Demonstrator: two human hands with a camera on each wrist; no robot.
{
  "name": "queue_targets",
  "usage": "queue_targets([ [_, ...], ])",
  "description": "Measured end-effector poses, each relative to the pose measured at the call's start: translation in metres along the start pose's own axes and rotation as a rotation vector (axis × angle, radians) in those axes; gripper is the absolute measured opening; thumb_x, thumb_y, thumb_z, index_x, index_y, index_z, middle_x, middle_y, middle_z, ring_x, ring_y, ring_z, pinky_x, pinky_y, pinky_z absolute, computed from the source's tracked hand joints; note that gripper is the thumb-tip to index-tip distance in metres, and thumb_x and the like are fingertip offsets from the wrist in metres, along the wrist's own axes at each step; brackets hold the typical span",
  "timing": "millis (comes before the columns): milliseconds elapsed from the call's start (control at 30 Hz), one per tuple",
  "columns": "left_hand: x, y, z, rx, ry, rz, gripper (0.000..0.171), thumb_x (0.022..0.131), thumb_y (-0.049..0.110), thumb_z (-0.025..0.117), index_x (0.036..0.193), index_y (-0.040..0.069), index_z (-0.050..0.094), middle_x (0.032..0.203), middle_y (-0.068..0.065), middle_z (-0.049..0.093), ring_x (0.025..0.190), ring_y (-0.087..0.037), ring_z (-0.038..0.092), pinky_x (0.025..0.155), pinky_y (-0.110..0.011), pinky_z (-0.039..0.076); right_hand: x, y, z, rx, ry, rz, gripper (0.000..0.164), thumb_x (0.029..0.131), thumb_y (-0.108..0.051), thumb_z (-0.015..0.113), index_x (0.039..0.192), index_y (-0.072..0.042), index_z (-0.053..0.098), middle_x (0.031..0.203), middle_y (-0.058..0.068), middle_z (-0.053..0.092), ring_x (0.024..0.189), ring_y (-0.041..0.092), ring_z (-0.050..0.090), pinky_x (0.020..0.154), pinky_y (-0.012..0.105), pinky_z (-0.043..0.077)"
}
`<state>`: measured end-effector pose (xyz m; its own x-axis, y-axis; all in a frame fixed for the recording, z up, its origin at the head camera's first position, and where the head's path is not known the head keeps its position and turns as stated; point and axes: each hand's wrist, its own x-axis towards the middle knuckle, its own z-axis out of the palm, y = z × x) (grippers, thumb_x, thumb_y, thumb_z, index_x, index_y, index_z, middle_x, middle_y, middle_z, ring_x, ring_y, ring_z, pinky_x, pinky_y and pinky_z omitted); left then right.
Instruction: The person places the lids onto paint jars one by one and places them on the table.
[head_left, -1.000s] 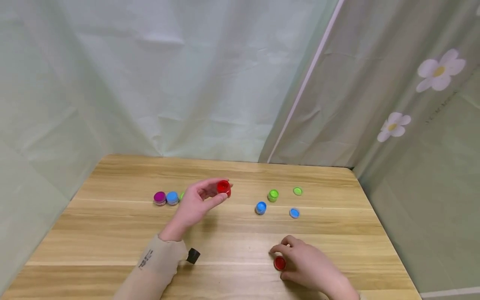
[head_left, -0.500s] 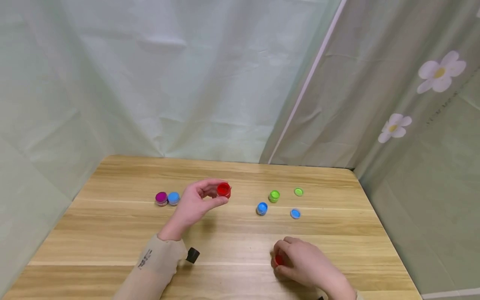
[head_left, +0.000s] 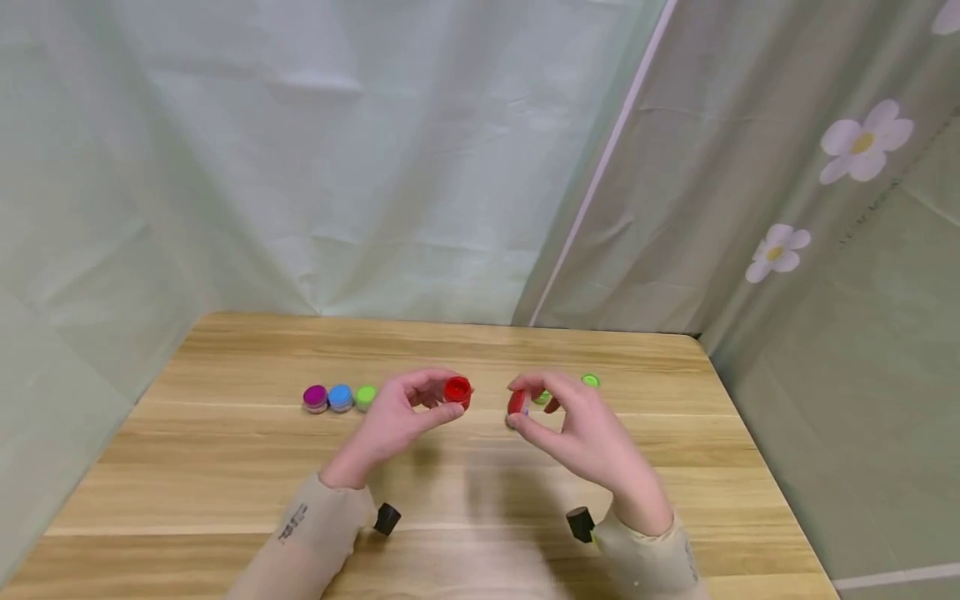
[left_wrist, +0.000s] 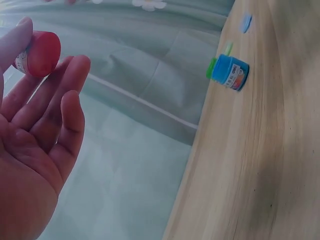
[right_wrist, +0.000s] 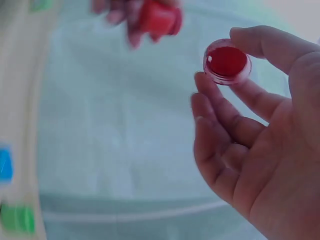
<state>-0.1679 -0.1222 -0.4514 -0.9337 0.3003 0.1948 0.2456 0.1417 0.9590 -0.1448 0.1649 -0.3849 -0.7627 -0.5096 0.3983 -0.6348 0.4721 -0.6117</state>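
Two hands appear in the head view above the light wooden surface: the left hand pinches a small round red jar, nearly upright, mouth uncovered; the right hand pinches a flat round red lid, tilted on edge. Left wrist view alone shows the jar's white label. Right wrist view alone reveals the lid's red hollow inside.

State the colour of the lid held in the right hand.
Red; the lid shows best in the right wrist view.
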Motion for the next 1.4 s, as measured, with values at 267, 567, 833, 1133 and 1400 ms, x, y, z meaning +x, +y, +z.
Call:
queue_targets([
  [267,-0.003,0.005,0.007,-0.011,-0.078,-0.013,0.04,0.095,0.02,0.085,0.133,0.016,0.075,0.11,-0.001,0.077,0.093,-0.03,0.07,0.075,-0.032,0.056,0.023,-0.018,0.018,0.184,0.115,-0.076,0.025,0.095,-0.014,0.084,0.116,-0.02,0.072,0.116,-0.011,0.075,0.108,0.012,0.068,0.081,0.038,0.055],
  [567,-0.006,0.007,0.006,-0.014,-0.08,-0.034,0.044,0.094,0.018,0.085,0.137,0.012,0.073,0.113,-0.003,0.078,0.09,-0.029,0.071,0.072,-0.031,0.056,0.025,-0.016,0.024,0.09,0.06,-0.127,0.043,0.104,-0.017,0.073,0.146,-0.015,0.066,0.135,-0.005,0.068,0.122,0.015,0.059,0.093,0.04,0.056],
  [833,-0.008,0.007,0.006,0.018,-0.069,0.011,0.04,0.094,0.016,0.085,0.132,0.01,0.075,0.107,-0.002,0.077,0.089,-0.028,0.068,0.072,-0.031,0.053,0.024,-0.017,0.026,0.027,-0.003,-0.143,0.038,0.102,-0.022,0.076,0.138,-0.016,0.069,0.135,-0.007,0.061,0.123,0.016,0.053,0.097,0.038,0.051],
  [1133,-0.008,0.01,0.008,0.023,-0.098,0.047,0.035,0.093,0.017,0.086,0.127,0.012,0.078,0.104,0.001,0.077,0.088,-0.025,0.067,0.074,-0.032,0.053,0.023,-0.017,0.029,-0.009,-0.033,-0.161,0.041,0.1,-0.016,0.077,0.14,-0.017,0.069,0.135,-0.006,0.061,0.126,0.017,0.052,0.098,0.036,0.05],
  [1400,-0.004,0.011,0.01,0.011,-0.107,0.078,0.03,0.093,0.017,0.086,0.123,0.014,0.079,0.101,0.003,0.078,0.085,-0.025,0.068,0.071,-0.032,0.053,0.024,-0.016,0.029,-0.039,-0.054,-0.168,0.039,0.102,-0.014,0.074,0.141,-0.018,0.069,0.137,-0.005,0.061,0.132,0.018,0.051,0.104,0.038,0.049],
])
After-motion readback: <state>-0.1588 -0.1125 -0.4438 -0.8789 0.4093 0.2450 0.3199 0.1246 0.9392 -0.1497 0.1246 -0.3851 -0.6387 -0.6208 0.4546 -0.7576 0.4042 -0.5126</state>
